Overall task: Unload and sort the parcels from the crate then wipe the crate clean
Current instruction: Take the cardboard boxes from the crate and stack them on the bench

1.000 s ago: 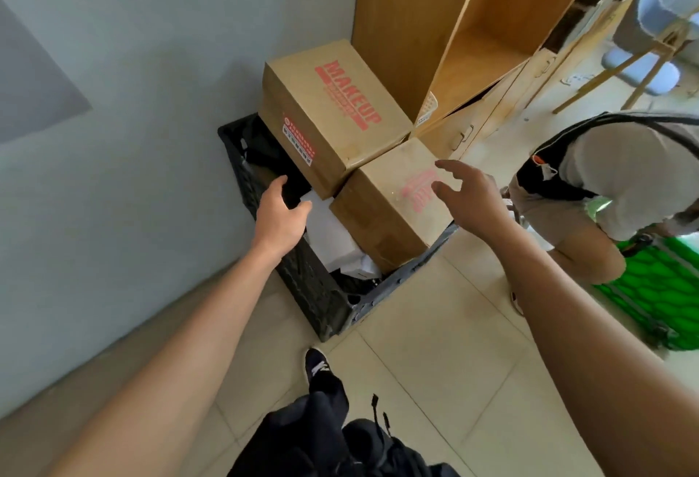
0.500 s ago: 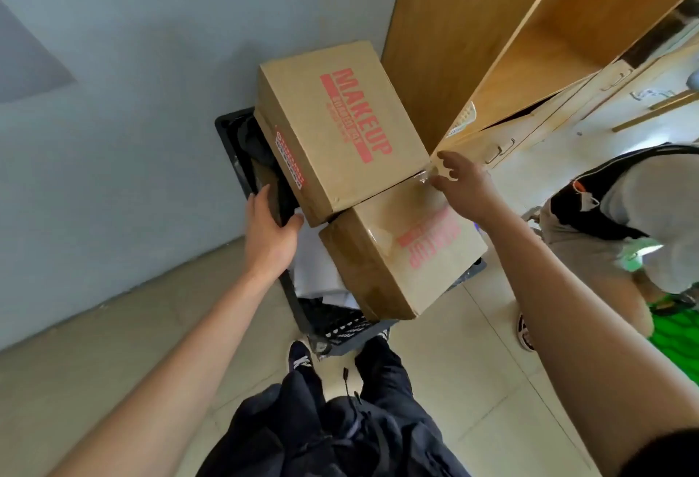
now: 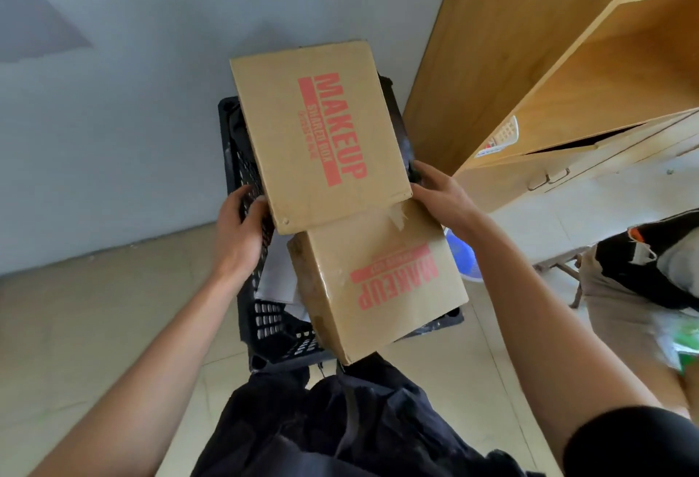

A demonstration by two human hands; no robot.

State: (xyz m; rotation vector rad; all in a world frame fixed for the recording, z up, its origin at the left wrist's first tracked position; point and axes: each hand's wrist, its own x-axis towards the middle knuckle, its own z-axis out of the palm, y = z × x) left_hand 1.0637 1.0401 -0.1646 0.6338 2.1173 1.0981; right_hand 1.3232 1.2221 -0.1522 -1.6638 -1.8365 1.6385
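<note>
Hands first: the left hand (image 3: 237, 238) grips the lower left edge of the upper cardboard box (image 3: 317, 132), and the right hand (image 3: 440, 196) grips its lower right corner. That box rests across a black crate (image 3: 264, 321) at frame centre, overlapping a second cardboard box (image 3: 378, 287) tilted below it. White parcels (image 3: 278, 272) lie inside. A wooden cabinet (image 3: 529, 71) fills the upper right.

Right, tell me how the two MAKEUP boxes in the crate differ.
The upper box lies on top, overlapping the lower box. The upper box's print runs away from the viewer; the lower box's faces the opposite way. The left hand and right hand flank the upper box, not the lower. Both are brown cardboard with red print.
</note>
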